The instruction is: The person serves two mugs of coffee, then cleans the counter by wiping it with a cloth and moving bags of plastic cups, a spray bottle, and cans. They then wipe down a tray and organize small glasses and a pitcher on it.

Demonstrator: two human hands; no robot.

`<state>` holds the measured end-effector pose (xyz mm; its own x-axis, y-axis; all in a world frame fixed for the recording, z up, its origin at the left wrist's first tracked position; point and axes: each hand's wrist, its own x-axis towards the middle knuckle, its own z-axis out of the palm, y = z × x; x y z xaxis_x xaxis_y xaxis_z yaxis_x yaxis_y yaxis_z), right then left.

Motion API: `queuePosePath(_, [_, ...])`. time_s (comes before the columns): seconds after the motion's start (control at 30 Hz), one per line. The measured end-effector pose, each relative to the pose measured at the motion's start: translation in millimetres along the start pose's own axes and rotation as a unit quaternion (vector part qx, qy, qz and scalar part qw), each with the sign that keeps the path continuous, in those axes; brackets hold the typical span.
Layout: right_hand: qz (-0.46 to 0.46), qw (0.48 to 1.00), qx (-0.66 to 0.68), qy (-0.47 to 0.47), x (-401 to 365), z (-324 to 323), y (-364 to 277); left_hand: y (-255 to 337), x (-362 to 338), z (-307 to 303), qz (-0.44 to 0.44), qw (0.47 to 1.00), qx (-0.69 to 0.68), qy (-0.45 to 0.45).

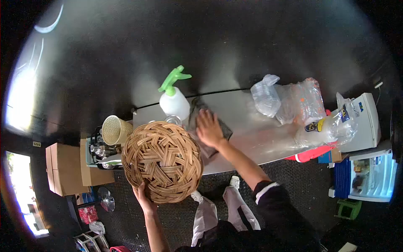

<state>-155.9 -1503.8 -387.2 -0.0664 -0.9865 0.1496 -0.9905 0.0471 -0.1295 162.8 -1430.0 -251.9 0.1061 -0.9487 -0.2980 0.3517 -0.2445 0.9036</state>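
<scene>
My left hand (pixel 143 199) grips the near rim of a round woven wicker basket (pixel 163 161), its woven base facing me, held up over the table's front edge. With fingers spread, my right hand (pixel 209 128) lies flat on a dark grey cloth (pixel 222 130) on the metal table (pixel 247 143). Behind the basket stands a white spray bottle (pixel 174 104) with a green trigger head. A clear glass or jar (pixel 173 120) shows partly between the bottle and the basket, mostly hidden.
Clear plastic packs (pixel 266 96) and bags (pixel 302 101) lie on the table's right side. At left are a cream perforated bin (pixel 115 130), a crate of utensils (pixel 100 149) and cardboard boxes (pixel 65 168). An open lit fridge (pixel 371 176) stands at far right.
</scene>
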Motion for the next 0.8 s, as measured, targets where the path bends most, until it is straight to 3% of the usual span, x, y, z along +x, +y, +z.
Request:
queuePosePath(0.1, [-0.162, 0.977, 0.021, -0.138, -53, -23, 4, -2, -12, 45, 0.001, 0.998, 0.052, -0.046])
queuePosePath(0.13, [-0.196, 0.975, 0.037, -0.095, -74, 0, 18, -5, -17, 63, -0.017, 0.996, 0.073, -0.041])
queuePosePath(0.17, [-0.193, 0.976, 0.037, -0.097, -80, -25, 32, -9, -20, 80, -0.035, 0.994, 0.095, -0.037])
queuePosePath(0.2, [-0.096, 0.956, 0.220, -0.166, -80, -75, 46, -15, -20, 94, -0.049, 0.991, 0.107, -0.062])
queuePosePath(0.23, [0.006, 0.891, 0.393, -0.226, -81, -104, 62, -24, -17, 110, -0.063, 0.990, 0.098, -0.075])
queuePosePath(0.27, [0.060, 0.936, 0.300, -0.174, -82, -81, 81, -39, -13, 124, -0.047, 0.990, 0.082, -0.101])
queuePosePath(0.3, [0.064, 0.936, 0.299, -0.174, -91, -59, 91, -49, -6, 137, -0.053, 0.986, 0.099, -0.123])
queuePosePath(0.37, [0.013, 0.991, -0.013, -0.136, -108, -52, 98, -76, 1, 169, -0.080, 0.986, 0.044, -0.136])
queuePosePath(0.4, [-0.065, 0.990, 0.118, -0.030, -119, -58, 100, -96, 10, 176, -0.083, 0.988, 0.029, -0.127])
queuePosePath(0.5, [-0.123, 0.983, 0.127, -0.052, -173, -55, 115, -143, 29, 200, -0.073, 0.988, -0.018, -0.138])
queuePosePath(0.57, [-0.110, 0.984, 0.143, -0.005, -199, -66, 134, -161, 32, 214, -0.063, 0.985, -0.048, -0.156])
queuePosePath(0.63, [-0.010, 0.995, 0.094, -0.033, -225, -73, 156, -172, 34, 224, -0.082, 0.991, -0.034, -0.101])
queuePosePath(0.7, [0.025, 0.997, 0.079, -0.014, -243, -72, 176, -182, 38, 233, -0.061, 0.992, -0.012, -0.106])
queuePosePath(0.77, [0.151, 0.986, 0.062, 0.038, -249, -69, 186, -209, 55, 232, -0.032, 0.993, -0.023, -0.109])
queuePosePath(0.8, [0.172, 0.983, 0.049, 0.033, -246, -66, 188, -213, 60, 235, -0.035, 0.994, -0.014, -0.101])
